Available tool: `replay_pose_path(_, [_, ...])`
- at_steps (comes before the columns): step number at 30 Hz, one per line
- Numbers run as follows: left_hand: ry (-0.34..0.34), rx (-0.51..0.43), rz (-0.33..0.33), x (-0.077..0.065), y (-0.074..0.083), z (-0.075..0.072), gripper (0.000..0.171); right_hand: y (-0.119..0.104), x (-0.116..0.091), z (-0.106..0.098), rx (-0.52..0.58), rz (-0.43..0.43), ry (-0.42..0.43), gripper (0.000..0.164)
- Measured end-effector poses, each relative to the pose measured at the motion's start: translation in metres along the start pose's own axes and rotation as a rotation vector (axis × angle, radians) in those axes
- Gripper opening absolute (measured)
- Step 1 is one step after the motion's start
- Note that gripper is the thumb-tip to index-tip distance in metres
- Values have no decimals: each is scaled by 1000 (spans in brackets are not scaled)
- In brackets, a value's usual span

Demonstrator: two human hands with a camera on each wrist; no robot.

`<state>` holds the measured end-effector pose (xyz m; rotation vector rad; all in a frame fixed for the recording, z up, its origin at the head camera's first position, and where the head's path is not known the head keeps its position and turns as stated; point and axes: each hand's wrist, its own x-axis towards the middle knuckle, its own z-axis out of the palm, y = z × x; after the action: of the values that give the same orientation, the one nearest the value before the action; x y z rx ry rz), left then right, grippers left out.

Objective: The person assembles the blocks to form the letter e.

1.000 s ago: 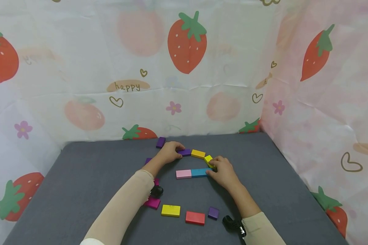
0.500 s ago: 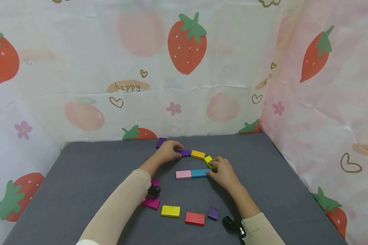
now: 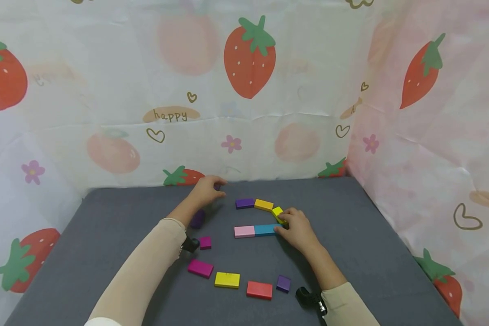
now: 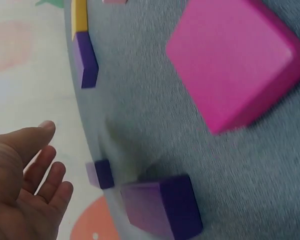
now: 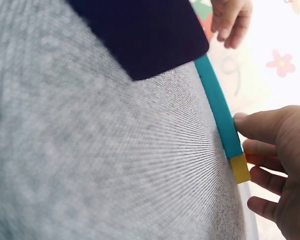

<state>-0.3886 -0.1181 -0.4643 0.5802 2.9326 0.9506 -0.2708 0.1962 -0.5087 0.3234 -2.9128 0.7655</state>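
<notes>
At the far left of the row, my left hand (image 3: 205,192) is beside a small purple block (image 3: 217,186), partly hidden by the fingers in the head view. The left wrist view shows that hand (image 4: 30,180) with loosely extended fingers, apart from the purple block (image 4: 106,174). My right hand (image 3: 297,228) touches the right end of a blue block (image 3: 265,230) and a yellow block (image 3: 277,213). In the right wrist view its thumb lies against the blue block (image 5: 220,110). A purple block (image 3: 245,203) and an orange-yellow block (image 3: 264,205) lie end to end.
A pink block (image 3: 244,232) adjoins the blue one. Nearer lie magenta blocks (image 3: 200,268), a yellow block (image 3: 227,280), a red block (image 3: 259,290) and a small purple block (image 3: 283,284). Another purple block (image 3: 197,219) is by my left forearm. Strawberry-printed cloth (image 3: 248,131) stands behind the grey table (image 3: 126,235).
My left hand has left the purple block in the row and moved left and back to the small purple block. My right hand has stayed at the yellow and blue blocks.
</notes>
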Motion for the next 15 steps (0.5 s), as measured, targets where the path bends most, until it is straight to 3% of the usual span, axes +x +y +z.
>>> replay_pose_path(15, [86, 10, -145, -1, -29, 0, 57, 2, 0, 2, 1, -6, 11, 43])
